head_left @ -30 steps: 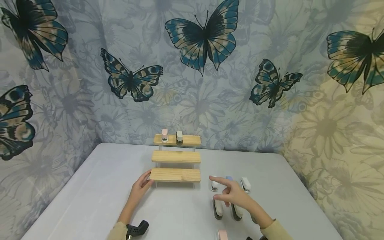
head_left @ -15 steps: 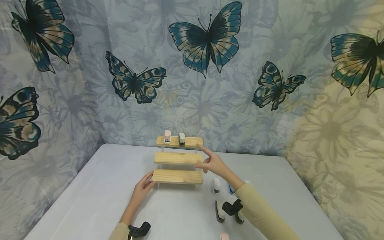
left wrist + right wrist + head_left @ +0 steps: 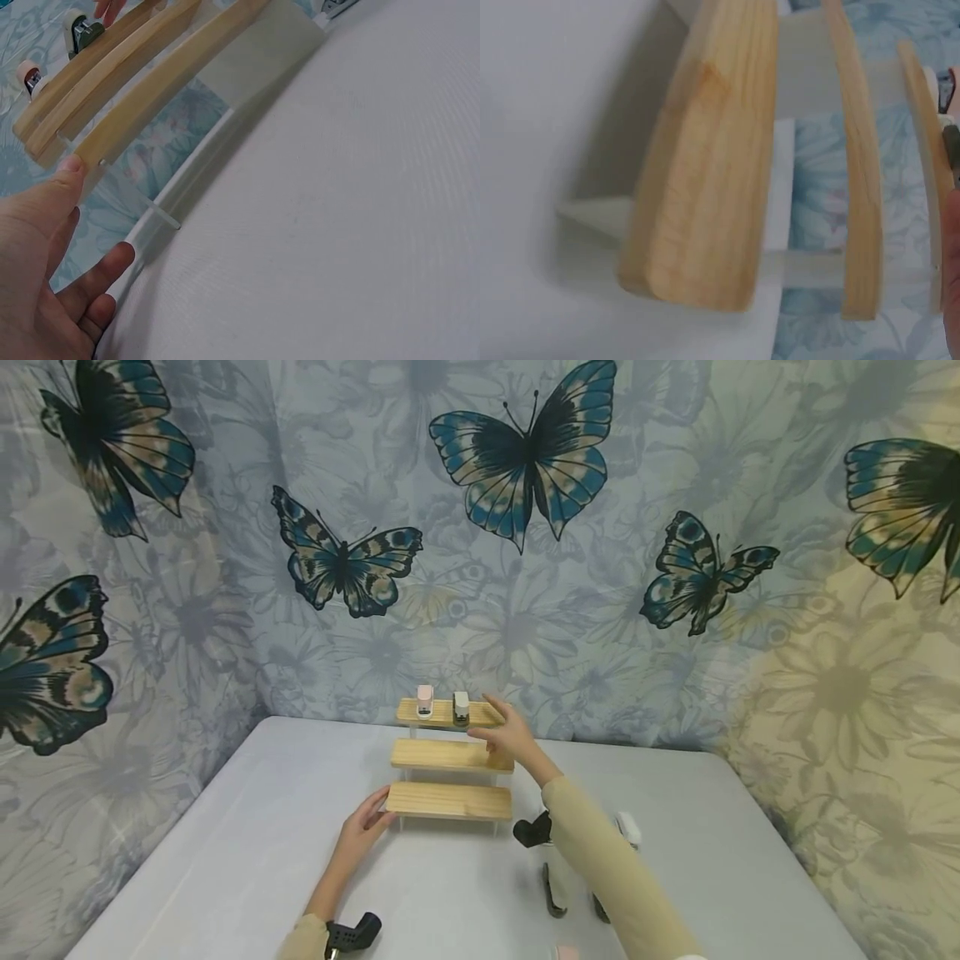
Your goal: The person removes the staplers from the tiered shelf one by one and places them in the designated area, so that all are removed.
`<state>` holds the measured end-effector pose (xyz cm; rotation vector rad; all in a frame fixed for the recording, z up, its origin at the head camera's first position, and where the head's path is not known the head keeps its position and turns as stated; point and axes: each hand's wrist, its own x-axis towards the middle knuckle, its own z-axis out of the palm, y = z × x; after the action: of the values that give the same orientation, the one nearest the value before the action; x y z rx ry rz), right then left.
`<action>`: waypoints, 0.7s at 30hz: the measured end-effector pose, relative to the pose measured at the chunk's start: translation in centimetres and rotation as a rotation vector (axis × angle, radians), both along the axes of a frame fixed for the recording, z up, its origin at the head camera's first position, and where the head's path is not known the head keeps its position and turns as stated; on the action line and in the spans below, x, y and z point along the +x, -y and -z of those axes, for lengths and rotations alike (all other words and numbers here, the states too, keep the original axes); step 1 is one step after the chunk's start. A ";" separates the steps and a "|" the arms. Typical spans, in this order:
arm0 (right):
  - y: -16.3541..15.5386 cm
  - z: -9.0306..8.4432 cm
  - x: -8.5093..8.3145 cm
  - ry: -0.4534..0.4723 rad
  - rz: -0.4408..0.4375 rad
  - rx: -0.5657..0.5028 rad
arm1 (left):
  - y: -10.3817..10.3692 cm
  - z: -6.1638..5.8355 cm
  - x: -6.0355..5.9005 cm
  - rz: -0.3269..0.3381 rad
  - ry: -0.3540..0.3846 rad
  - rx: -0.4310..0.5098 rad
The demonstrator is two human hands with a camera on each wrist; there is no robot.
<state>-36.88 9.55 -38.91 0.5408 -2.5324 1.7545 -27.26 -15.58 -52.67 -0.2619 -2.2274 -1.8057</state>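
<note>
**Right hand at top shelf, left steadying bottom shelf**

Three-tier wooden rack (image 3: 450, 756) sits at the far middle of the table (image 3: 247, 827). Two staplers on the top shelf: pink stapler (image 3: 424, 701) on the left, white stapler (image 3: 461, 707) just right of it.

Right hand (image 3: 508, 735) reaches to the top shelf's right part, fingertips just right of the white stapler. Fingers look partly extended; can't tell whether it holds or pinches anything, or touches the stapler. Right wrist view shows only shelf edges end-on and a sliver of the hand.

Left hand (image 3: 367, 821) rests against the bottom shelf's left end, thumb (image 3: 64, 187) touching the corner, fingers relaxed and straight, gripping nothing.

More staplers (image 3: 553, 893) lie on the table right of the rack, partly hidden behind the right sleeve (image 3: 607, 868).
</note>
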 end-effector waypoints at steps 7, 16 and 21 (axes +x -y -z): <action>0.6 -0.6 -1.4 0.175 -0.110 -0.173 | 0.0 0.2 -0.2 0.019 -0.023 -0.056; 1.9 -2.4 -0.4 0.335 -0.236 -0.337 | 0.0 0.2 0.1 -0.004 -0.027 -0.018; 1.9 -2.6 -0.4 0.350 -0.254 -0.409 | -0.1 0.2 -0.1 -0.014 -0.046 -0.050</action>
<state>-37.24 7.66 -36.27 0.5941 -2.2617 2.5773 -27.36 -15.48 -52.91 -0.2938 -2.2391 -1.7218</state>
